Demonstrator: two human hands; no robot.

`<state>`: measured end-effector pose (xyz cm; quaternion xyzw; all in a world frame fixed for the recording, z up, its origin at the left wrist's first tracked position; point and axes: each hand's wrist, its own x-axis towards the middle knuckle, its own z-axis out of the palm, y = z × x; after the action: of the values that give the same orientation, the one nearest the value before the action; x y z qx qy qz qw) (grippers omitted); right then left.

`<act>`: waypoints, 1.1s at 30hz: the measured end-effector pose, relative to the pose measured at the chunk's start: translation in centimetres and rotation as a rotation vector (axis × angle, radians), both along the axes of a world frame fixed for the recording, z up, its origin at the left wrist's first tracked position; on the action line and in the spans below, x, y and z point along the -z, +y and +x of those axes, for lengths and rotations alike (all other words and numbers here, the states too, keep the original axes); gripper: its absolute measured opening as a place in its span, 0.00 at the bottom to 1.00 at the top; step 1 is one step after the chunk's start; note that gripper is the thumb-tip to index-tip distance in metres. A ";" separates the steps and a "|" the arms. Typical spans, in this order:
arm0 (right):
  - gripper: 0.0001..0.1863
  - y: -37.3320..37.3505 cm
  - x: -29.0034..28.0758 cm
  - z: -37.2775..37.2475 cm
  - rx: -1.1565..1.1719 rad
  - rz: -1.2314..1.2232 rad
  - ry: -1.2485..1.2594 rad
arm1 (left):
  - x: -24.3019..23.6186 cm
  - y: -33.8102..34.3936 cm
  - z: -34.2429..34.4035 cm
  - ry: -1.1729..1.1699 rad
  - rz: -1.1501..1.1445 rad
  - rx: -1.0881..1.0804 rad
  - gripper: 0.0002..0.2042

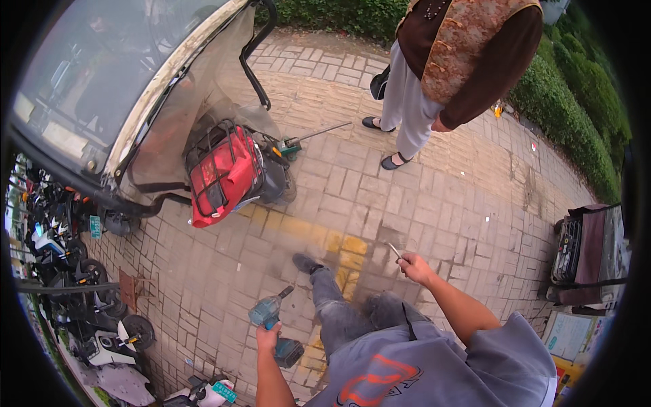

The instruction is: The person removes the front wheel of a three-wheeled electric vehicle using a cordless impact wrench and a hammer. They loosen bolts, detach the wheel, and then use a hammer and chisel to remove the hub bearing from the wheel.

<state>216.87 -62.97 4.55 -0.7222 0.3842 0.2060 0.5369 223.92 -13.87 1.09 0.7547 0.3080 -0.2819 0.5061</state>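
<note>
Paved ground (441, 224) spanned most of the frame. A windscreened vehicle (135, 88) occupied the upper left. A bystander (464, 61) in a patterned vest and pale trousers stood at upper right, facing the working area. Parked two-wheelers (112, 349) lined the left edge. A red cover (224, 180) sat within a black wire rack (256, 159), left of upper centre. A teal and black power tool (264, 312) was located at lower centre-left, above the paving, nose toward the upper right. The left hand (266, 334) had its grip closed around the tool's handle. At centre-right, the right hand (415, 266) had its grip pinched on one end of a slim metal piece (395, 252), whose free end pointed up and left; exact type not determinable. Tool and metal piece were well apart.
</note>
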 end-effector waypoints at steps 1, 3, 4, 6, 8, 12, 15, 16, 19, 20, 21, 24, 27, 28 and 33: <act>0.14 -0.1 1.8 1.9 0.026 0.002 -0.017 | 1.1 -0.9 2.8 0.009 0.000 0.022 0.15; 0.13 0.1 6.0 4.6 0.075 0.013 -0.025 | 4.4 -1.9 9.2 0.034 0.009 0.138 0.15; 0.13 0.0 8.2 5.7 0.056 0.003 -0.020 | 5.5 -3.1 11.6 0.058 0.029 0.167 0.15; 0.13 0.4 11.7 10.1 0.026 -0.001 -0.033 | 6.2 -5.0 16.5 0.098 0.059 0.228 0.15; 0.12 1.4 13.5 14.5 -0.072 -0.019 0.003 | 8.9 -5.5 20.0 0.109 0.060 0.260 0.14; 0.14 2.3 20.1 20.9 0.023 0.151 0.021 | 15.0 -7.9 24.5 0.128 0.058 0.304 0.13; 0.14 1.7 27.3 24.6 -0.090 0.103 0.015 | 20.7 -10.3 26.8 0.141 0.067 0.321 0.15; 0.15 1.9 29.3 25.3 -0.074 0.103 -0.003 | 22.8 -11.3 27.8 0.188 0.068 0.320 0.18; 0.15 1.9 34.4 32.1 -0.090 0.089 -0.096 | 30.6 -11.0 28.6 0.143 0.078 0.288 0.21; 0.16 2.1 34.8 34.7 -0.135 0.081 -0.111 | 32.9 -10.4 28.0 0.096 0.072 0.256 0.22; 0.16 1.7 36.1 36.7 -0.157 0.077 -0.117 | 34.7 -11.1 28.5 0.132 0.041 0.230 0.19; 0.18 1.0 40.6 42.3 -0.156 0.053 -0.225 | 39.1 -12.8 30.1 0.215 -0.031 0.180 0.15; 0.20 0.9 44.2 46.7 -0.214 0.124 -0.381 | 45.1 -12.1 31.1 0.225 -0.123 0.157 0.14; 0.20 0.9 44.8 47.9 -0.225 0.139 -0.405 | 47.0 -11.7 31.4 0.206 -0.136 0.159 0.14; 0.20 2.4 47.0 51.0 -0.231 0.208 -0.460 | 54.7 -9.0 32.9 0.189 -0.216 0.172 0.12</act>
<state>267.91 -60.58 -42.42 -0.7300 0.1441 0.1346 0.6544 256.80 -22.84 -53.57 0.6896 0.2565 -0.4255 0.5269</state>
